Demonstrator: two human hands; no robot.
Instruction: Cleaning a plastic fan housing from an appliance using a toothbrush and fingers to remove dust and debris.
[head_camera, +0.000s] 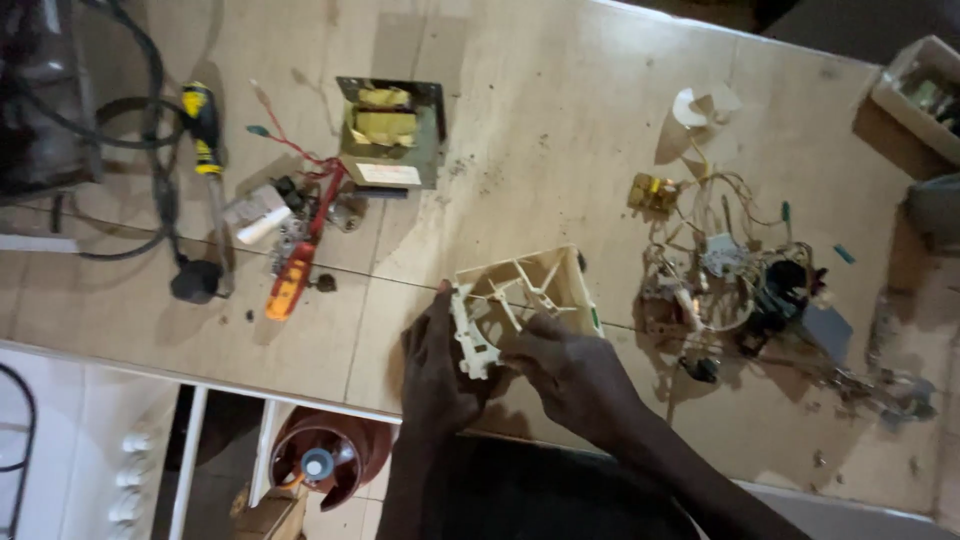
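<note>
A cream plastic housing (535, 290) with ribs and open slots rests tilted on the wooden table (560, 130) near its front edge. My left hand (435, 365) grips its left side, with the thumb against the frame. Over on the lower right part, my right hand (570, 365) holds the housing too, fingers curled on a rib. Both forearms come in from the bottom of the head view.
A metal transformer (390, 132) lies at the back centre. A yellow-handled screwdriver (205, 140), an orange tool (292, 275), black cables (150, 120) and small parts sit at left. A tangle of wires and components (730, 275) lies at right. A box (915, 90) stands far right.
</note>
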